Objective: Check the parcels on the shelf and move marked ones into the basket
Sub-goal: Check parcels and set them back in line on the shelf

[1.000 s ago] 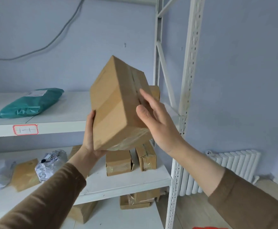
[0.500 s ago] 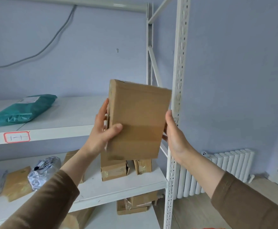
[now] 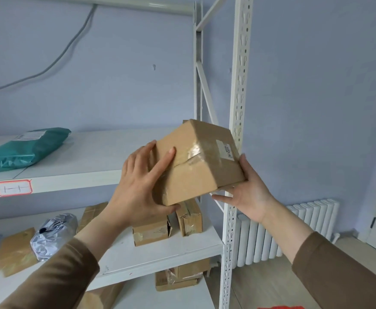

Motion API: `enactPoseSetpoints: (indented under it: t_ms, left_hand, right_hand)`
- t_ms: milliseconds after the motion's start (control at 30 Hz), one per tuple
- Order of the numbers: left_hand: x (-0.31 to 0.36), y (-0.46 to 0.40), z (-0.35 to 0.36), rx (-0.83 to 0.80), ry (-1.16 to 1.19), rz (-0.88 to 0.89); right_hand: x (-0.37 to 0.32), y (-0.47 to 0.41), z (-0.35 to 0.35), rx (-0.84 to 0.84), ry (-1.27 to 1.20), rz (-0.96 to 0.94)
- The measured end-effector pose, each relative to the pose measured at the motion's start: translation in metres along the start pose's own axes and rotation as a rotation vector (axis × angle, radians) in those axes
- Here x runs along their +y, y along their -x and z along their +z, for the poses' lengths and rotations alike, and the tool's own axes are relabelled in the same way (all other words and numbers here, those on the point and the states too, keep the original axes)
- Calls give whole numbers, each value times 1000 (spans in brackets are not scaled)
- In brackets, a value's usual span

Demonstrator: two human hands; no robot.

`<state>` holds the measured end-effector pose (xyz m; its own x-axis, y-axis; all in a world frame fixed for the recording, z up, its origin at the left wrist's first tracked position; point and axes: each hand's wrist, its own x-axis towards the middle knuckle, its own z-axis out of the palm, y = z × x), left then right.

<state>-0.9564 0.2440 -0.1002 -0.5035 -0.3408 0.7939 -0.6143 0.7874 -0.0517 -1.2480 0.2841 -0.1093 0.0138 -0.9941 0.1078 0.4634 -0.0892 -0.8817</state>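
I hold a brown cardboard box (image 3: 196, 166) in front of the white shelf unit (image 3: 88, 157), tilted so a taped seam and a small white label face me. My left hand (image 3: 138, 188) grips its left end, thumb on top and fingers under it. My right hand (image 3: 249, 190) supports its right lower corner from below, fingers spread. A green plastic mailer (image 3: 24, 148) lies on the upper shelf at the left. Silver and tan mailers (image 3: 51, 235) and small cardboard boxes (image 3: 171, 226) lie on the shelf below. A sliver of something red (image 3: 280, 307) shows at the bottom edge.
A red-bordered tag (image 3: 13, 188) is stuck on the upper shelf's front edge. The shelf's perforated white upright (image 3: 236, 108) stands just behind the box. More boxes (image 3: 180, 277) sit on the lowest shelf. A white radiator (image 3: 294, 230) stands against the blue wall at the right.
The box has been turned in my hands from standing upright with a plain face toward me to tilted, showing the taped seam and label. My right hand shifted under its corner.
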Motion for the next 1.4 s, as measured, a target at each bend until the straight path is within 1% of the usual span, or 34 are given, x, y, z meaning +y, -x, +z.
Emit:
enactPoseSetpoints:
  t_ms: [33,67,133,200,300,367,433,533,600,667,700,767,833,900,1000,1100,1233,1300,1400]
  left_hand:
    - [4,-4,-2,-45,-28,8]
    - [10,-8,-6,-100,-8,8]
    - [17,-15,-13,-194,155,-22]
    - [19,-18,-17,-223,307,-52]
    - [21,-14,-12,-148,408,-103]
    - [27,-5,-3,-105,523,-184]
    - [42,3,3,-75,718,-333]
    - [69,3,1,66,1086,-669]
    - [72,1,1,118,1241,-723]
    - [68,0,1,151,1334,-770]
    - [65,1,-1,159,1358,-802]
    - [61,3,-3,166,1374,-784]
    - [60,7,-3,162,1342,-752]
    - [58,12,0,139,1328,-725]
    - [54,20,5,79,1287,-649]
    - [57,21,5,-16,1227,-587]
    - [56,14,2,-87,1203,-575]
    - [51,12,-1,-97,1193,-599]
    - [41,10,0,-78,1158,-603]
  right_hand:
    - [4,-2,-6,20,-23,49]
    - [9,-2,-10,34,-50,91]
    - [20,-2,-21,65,-111,131]
    - [28,1,-29,80,-170,102]
    - [32,2,-30,62,-227,21]
    - [34,1,-22,55,-245,-44]
    - [36,2,-17,29,-180,-134]
    - [39,4,-20,-56,-31,-202]
    - [40,8,-22,-130,66,-205]
    - [41,11,-23,-180,137,-205]
    - [40,12,-23,-194,172,-213]
    - [35,14,-22,-182,226,-240]
    - [31,16,-21,-178,247,-231]
    - [28,19,-19,-203,190,-199]
    - [28,22,-14,-161,92,-162]
    - [31,22,-11,-99,175,-143]
    - [35,20,-3,-109,290,-175]
    - [36,17,0,-119,267,-179]
    - [38,9,13,-24,169,-208]
